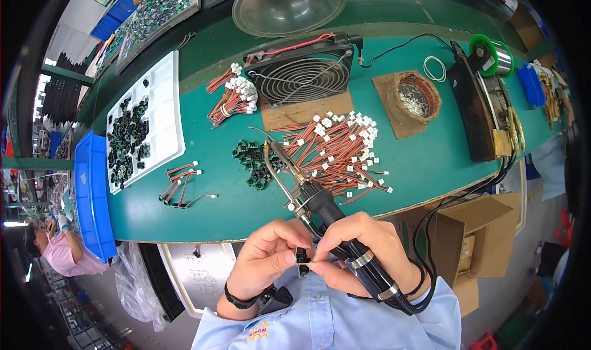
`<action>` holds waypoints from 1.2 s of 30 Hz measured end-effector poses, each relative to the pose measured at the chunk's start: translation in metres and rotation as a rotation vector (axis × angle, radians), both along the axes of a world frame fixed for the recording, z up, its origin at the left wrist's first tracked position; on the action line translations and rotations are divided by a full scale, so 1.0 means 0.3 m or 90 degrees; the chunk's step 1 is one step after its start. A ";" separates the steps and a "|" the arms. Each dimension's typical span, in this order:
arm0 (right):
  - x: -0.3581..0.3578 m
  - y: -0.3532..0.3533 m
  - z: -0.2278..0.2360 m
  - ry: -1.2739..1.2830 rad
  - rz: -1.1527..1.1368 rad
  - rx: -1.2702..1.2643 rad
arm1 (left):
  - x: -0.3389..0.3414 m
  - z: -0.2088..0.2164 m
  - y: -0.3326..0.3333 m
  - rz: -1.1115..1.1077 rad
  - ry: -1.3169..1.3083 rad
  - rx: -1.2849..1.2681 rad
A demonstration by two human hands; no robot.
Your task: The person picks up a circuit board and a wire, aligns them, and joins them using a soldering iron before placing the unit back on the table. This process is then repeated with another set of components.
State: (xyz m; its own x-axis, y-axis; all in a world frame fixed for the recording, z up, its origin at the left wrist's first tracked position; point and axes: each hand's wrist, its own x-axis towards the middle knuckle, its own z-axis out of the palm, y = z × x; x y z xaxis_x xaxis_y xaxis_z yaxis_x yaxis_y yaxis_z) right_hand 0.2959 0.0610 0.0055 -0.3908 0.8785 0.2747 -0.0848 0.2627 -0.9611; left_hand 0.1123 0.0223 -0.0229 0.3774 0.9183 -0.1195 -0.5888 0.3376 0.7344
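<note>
Bright, even light; edges bend, rim dark, perhaps slightly soft.

Teal table, red-black wires (white plugs), blue bin.

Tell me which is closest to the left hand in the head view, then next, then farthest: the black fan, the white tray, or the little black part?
1. Little black part, pinched at the fingertips.
2. White tray, up left.
3. Black fan, top middle.
</note>
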 end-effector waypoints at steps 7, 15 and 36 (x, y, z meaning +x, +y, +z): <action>0.010 0.002 0.001 -0.002 -0.002 0.009 | 0.008 -0.004 0.001 0.003 0.009 0.016; 0.019 0.001 0.014 0.013 0.009 -0.017 | 0.018 0.001 0.001 0.016 0.005 0.021; 0.030 0.005 0.013 0.022 0.010 -0.045 | 0.031 0.000 0.007 0.010 0.011 0.010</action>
